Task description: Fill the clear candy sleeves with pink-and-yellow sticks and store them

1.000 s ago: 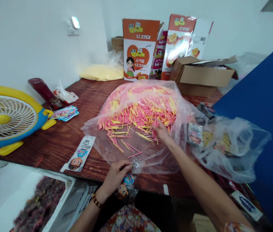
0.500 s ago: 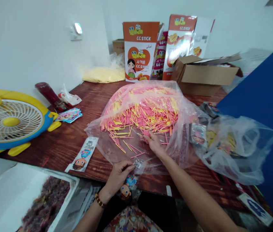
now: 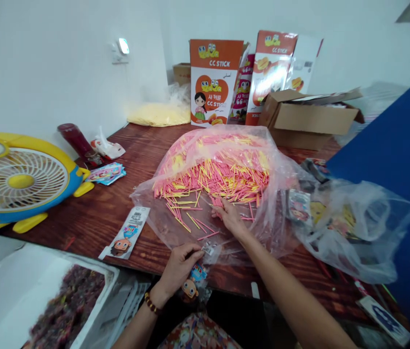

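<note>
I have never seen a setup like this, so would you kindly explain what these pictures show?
There is no machine here: a person works with two bare hands, seen by one camera worn on the head, looking forward and down. On the wooden table, a heap of pink and yellow sticks lies in a clear plastic bag. The left hand holds a printed packet at the table's near edge; the right hand pinches some pink sticks. A yellow and blue fan stands at the left, and printed cartons stand behind.
</note>
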A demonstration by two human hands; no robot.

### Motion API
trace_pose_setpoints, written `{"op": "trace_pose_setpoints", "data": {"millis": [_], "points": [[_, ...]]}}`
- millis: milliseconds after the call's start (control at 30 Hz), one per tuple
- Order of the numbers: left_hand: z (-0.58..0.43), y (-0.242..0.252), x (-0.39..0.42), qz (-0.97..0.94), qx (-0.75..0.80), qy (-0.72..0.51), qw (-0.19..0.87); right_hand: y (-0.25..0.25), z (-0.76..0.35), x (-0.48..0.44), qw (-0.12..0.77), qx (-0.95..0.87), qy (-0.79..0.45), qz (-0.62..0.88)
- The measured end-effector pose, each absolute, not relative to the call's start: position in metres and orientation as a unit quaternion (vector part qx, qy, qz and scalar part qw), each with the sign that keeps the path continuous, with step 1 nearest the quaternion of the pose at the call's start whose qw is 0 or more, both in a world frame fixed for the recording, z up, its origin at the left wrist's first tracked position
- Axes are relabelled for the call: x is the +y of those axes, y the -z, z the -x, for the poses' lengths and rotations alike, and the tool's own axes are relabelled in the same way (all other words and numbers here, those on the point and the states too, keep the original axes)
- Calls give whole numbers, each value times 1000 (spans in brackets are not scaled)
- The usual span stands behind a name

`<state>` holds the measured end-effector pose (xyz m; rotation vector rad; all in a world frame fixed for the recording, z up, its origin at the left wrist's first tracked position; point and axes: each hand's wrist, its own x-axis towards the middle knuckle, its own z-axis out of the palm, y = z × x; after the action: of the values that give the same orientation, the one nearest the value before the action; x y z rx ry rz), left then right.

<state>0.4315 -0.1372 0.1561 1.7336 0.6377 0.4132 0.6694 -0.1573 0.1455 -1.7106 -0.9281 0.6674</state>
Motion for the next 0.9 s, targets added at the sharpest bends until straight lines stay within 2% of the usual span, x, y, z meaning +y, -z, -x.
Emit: {"op": "trace_pose_setpoints", "data": {"millis": [167,367,733,900], "points": [[-431,-155,-137,-743,275,-176,585,-147,-664,-157,516,-379,-260,723],[-432,-154,-137,-738,276,-178,590,-163,-648,-157,466,-419,-158,763],[-430,-158,-137,-739,270,-177,591,-134,-641,-169,570,-394,-201,693],[-431,-156,-138,-737,273,-176,593,-145,-635,-168,601,-385,-196,673]]}}
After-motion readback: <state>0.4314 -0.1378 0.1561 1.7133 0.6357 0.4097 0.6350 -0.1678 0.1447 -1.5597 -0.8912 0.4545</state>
